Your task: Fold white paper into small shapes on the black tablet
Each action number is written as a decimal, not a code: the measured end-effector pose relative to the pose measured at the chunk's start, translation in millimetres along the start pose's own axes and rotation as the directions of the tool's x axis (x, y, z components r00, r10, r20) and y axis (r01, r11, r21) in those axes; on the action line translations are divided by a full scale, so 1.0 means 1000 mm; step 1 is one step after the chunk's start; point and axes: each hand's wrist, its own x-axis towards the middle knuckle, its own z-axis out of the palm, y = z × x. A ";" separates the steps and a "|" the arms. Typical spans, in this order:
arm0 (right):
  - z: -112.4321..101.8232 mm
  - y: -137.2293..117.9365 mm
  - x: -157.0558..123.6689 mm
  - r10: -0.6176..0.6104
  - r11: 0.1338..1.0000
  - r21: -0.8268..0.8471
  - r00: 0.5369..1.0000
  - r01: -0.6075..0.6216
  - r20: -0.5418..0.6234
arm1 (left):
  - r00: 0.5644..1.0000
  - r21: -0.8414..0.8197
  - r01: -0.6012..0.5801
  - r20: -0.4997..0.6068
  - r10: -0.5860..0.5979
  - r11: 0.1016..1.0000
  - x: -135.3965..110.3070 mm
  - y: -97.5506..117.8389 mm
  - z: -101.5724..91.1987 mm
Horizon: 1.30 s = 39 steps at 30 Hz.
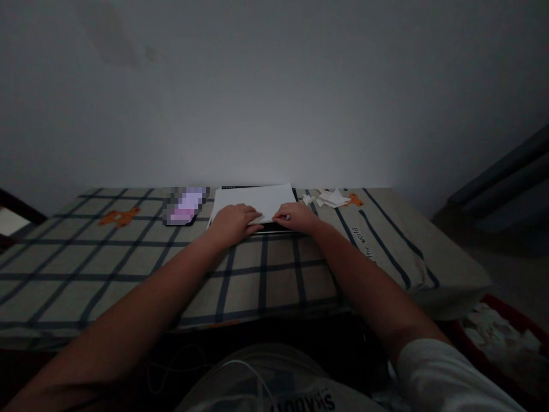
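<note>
A white sheet of paper (261, 199) lies on a dark flat board (274, 228) on the checked bedcover. My left hand (234, 222) rests flat on the sheet's near left part, fingers stretched toward the middle. My right hand (295, 217) presses on the sheet's near right edge with fingers curled down; a ring shows on one finger. The fingertips of both hands nearly meet at the near edge of the paper.
A phone (186, 207) with a lit screen lies left of the paper. Small white paper scraps (331, 198) sit to the right by an orange print. The checked bedcover (128, 257) ends at a wall behind. A red-rimmed basket (506, 337) stands at lower right.
</note>
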 end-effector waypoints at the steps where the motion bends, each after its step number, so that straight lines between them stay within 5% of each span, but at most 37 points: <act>1: -0.003 -0.004 0.000 -0.006 0.998 -0.064 0.999 0.009 0.047 | 0.997 -0.009 -0.019 0.081 0.020 1.000 0.002 -0.004 -0.001; 6: -0.013 -0.022 0.002 -0.052 0.941 -0.319 0.980 0.113 0.194 | 0.967 0.024 -0.140 0.216 0.132 0.990 0.006 -0.017 -0.002; 10: -0.010 -0.019 -0.002 -0.118 0.935 -0.309 0.975 0.174 0.190 | 0.968 -0.048 -0.185 0.162 0.190 0.982 0.006 -0.019 0.001; 14: -0.007 -0.006 -0.010 -0.082 0.978 -0.181 0.991 0.100 0.105 | 0.974 -0.057 -0.215 0.060 0.218 0.975 -0.001 -0.021 0.010; 19: -0.007 0.000 -0.012 -0.069 0.995 -0.067 0.993 0.076 0.098 | 0.991 -0.162 -0.137 -0.030 0.134 0.977 -0.011 -0.027 0.014; 29: -0.004 0.006 -0.012 -0.064 0.998 -0.026 0.997 0.065 0.036 | 0.993 -0.361 -0.033 0.098 0.073 0.932 -0.012 -0.032 0.010; 39: -0.014 -0.004 -0.015 -0.040 0.999 -0.014 0.989 0.043 0.145 | 0.986 -0.297 -0.006 0.160 0.056 0.955 -0.012 -0.027 0.009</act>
